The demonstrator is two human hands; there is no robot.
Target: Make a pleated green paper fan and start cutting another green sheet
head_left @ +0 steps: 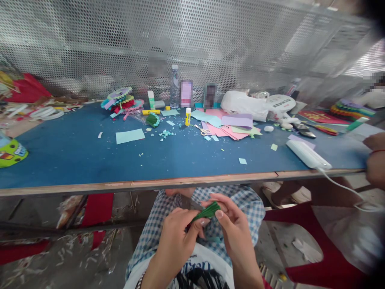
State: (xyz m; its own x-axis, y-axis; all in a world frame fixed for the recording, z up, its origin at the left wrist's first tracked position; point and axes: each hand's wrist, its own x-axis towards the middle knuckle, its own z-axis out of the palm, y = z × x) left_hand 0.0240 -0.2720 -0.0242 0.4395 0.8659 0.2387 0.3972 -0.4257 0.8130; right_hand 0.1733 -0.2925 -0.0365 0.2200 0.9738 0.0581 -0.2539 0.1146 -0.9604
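Above my lap, my left hand (183, 226) and my right hand (231, 218) both grip a small piece of folded dark green paper (207, 212). The strip looks pleated, and its right end shows between my right thumb and fingers. My left thumb and fingers pinch its lower left end, which they partly hide. On the table ahead lie a pair of scissors (204, 130), a yellow glue stick (188, 117) standing upright, and a green and light-blue paper piece (153, 120).
The blue table (90, 160) has a wooden front edge just beyond my hands. On it are a light-blue paper sheet (130, 136), pink paper sheets (234, 133), a water bottle (174, 86), a white plastic bag (243, 105) and a corded white device (308, 154). Another person's arm (375, 160) is at right.
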